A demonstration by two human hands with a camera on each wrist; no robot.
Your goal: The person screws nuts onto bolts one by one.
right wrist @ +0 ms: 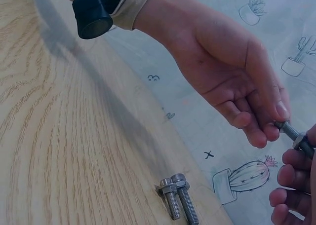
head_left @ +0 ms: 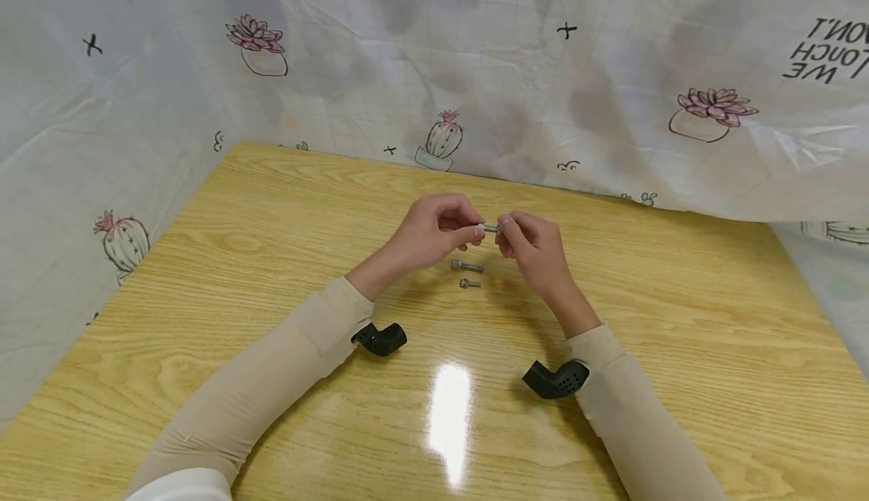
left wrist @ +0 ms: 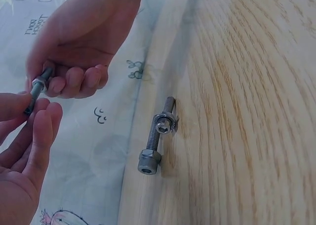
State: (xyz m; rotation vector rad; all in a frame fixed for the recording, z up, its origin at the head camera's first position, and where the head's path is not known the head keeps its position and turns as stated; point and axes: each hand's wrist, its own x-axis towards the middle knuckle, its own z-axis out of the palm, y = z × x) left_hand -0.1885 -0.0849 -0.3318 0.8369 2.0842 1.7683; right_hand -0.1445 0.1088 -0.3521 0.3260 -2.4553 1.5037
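Note:
A metal bolt (head_left: pixel 490 228) is held level above the table between my two hands. My left hand (head_left: pixel 434 233) pinches one end of it between thumb and fingertips. At the other end, the thumb and fingers of my right hand (head_left: pixel 538 250) grip it beside a hex nut (right wrist: pixel 300 140) on its shank. Fingers cover both ends of the bolt. Below the hands, a longer socket-head bolt (head_left: pixel 468 266) lies on the table, with a nut (left wrist: pixel 150 154) close to its head. Nearer me rests a shorter bolt (head_left: pixel 471 284), also with a nut by its head.
The wood-grain table (head_left: pixel 305 207) extends around the hands. A white sheet (head_left: pixel 509 71) printed with cacti hangs behind and beside it. Black wrist cameras (head_left: pixel 382 339) stick out from both sleeves above the tabletop.

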